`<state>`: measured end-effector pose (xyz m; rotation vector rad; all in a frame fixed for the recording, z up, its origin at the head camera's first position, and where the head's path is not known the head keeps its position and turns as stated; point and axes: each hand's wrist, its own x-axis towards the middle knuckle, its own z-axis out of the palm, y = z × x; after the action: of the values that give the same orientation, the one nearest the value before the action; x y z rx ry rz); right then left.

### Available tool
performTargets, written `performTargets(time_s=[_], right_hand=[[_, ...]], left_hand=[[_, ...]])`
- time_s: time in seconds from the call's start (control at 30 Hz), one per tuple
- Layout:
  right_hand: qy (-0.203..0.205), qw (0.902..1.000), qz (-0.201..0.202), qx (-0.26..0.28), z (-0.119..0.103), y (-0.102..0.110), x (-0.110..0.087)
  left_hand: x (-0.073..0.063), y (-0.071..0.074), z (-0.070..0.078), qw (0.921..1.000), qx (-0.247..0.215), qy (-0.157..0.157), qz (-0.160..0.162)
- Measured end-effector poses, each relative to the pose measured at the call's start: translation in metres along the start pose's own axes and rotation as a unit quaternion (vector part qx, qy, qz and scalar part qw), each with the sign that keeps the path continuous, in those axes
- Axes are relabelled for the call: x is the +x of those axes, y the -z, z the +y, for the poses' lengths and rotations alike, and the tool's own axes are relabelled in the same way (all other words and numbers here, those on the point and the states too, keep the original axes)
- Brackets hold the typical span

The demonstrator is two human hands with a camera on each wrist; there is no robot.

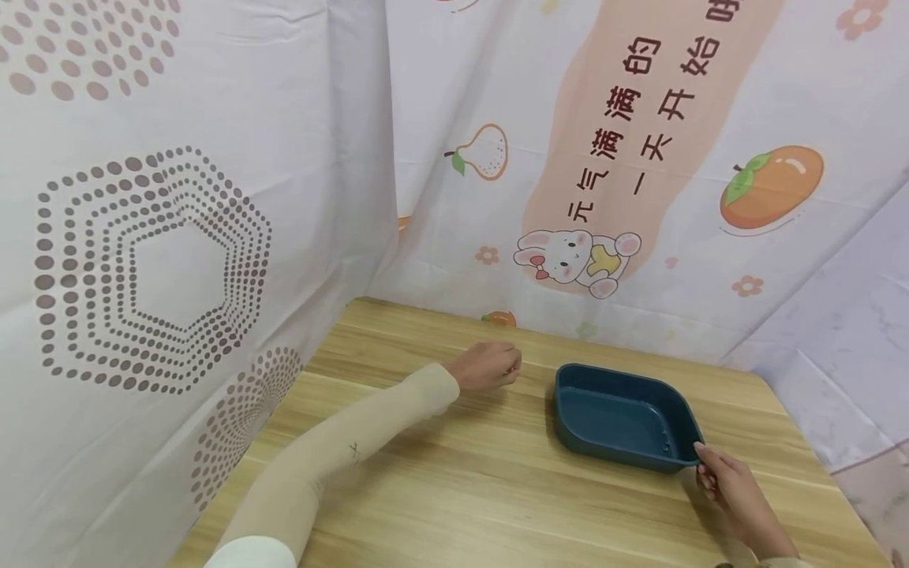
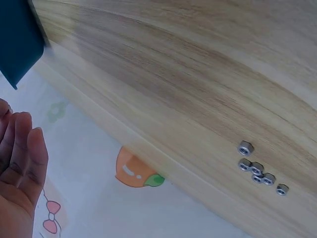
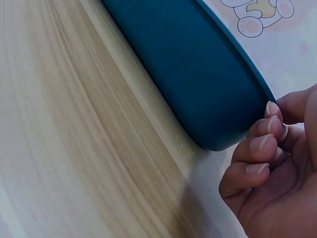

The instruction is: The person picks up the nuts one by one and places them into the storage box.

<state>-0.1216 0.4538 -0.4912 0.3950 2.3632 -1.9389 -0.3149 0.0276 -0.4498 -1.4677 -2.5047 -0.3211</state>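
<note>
A dark blue plastic bin (image 1: 618,422), shallow with rounded corners, is at the right of the table in the head view. My right hand (image 1: 731,481) pinches its near right corner at the rim between thumb and fingers; the right wrist view shows the bin's outer wall (image 3: 198,74) beside the curled fingers. Several tiny shiny bits (image 1: 666,446) lie inside at the bin's right end. Left of the bin, my left hand (image 1: 490,365) hovers over the table with loosely bent fingers and holds nothing visible. Several small metal nuts (image 2: 256,168) lie on the wood in the left wrist view.
The wooden table (image 1: 454,489) runs back to a printed white curtain (image 1: 440,268) with fruit and a rabbit. Another curtain (image 1: 177,276) with dotted hexagons hangs along the left side, and a pale one (image 1: 838,331) on the right.
</note>
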Motion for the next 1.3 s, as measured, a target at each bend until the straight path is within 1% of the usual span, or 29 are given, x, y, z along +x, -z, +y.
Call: performTargets(time_s=[0.17,0.3,0.4,0.63,0.7,0.87,0.93,1.07,1.17,1.3], right_hand=[[-0.002,1.0000,-0.001,-0.005,0.000,0.000,0.001],[-0.004,1.0000,-0.003,-0.005,0.000,-0.001,0.002],[-0.005,1.0000,0.000,-0.005,0.000,-0.001,0.001],[-0.006,0.9999,0.001,-0.011,0.000,0.000,0.003],[-0.006,0.9999,0.001,-0.011,0.000,0.000,0.003],[-0.004,0.9999,-0.001,-0.010,-0.001,0.000,0.003],[-0.002,0.9999,-0.001,-0.010,-0.002,0.000,0.003],[0.000,1.0000,-0.002,-0.009,-0.002,0.000,0.001],[0.002,1.0000,-0.001,-0.006,-0.002,0.000,0.000],[0.007,1.0000,0.001,-0.001,-0.001,0.000,0.000]], left_hand=[[0.003,-0.004,-0.001,0.9999,0.001,-0.004,0.010],[0.004,-0.006,0.001,1.0000,0.004,-0.001,-0.001],[0.005,-0.006,0.004,0.9999,0.008,-0.006,-0.007],[0.013,-0.005,0.011,0.9999,0.006,-0.014,-0.002],[0.016,-0.007,0.013,0.9998,0.009,-0.020,0.003],[0.023,-0.014,0.015,0.9984,0.015,-0.046,0.028],[0.025,-0.016,0.017,0.9980,0.018,-0.051,0.032],[0.028,-0.015,0.024,0.9987,0.012,-0.045,0.021],[0.031,-0.014,0.029,0.9992,-0.005,-0.039,0.012],[0.034,-0.016,0.035,0.9991,-0.009,-0.041,0.007]])
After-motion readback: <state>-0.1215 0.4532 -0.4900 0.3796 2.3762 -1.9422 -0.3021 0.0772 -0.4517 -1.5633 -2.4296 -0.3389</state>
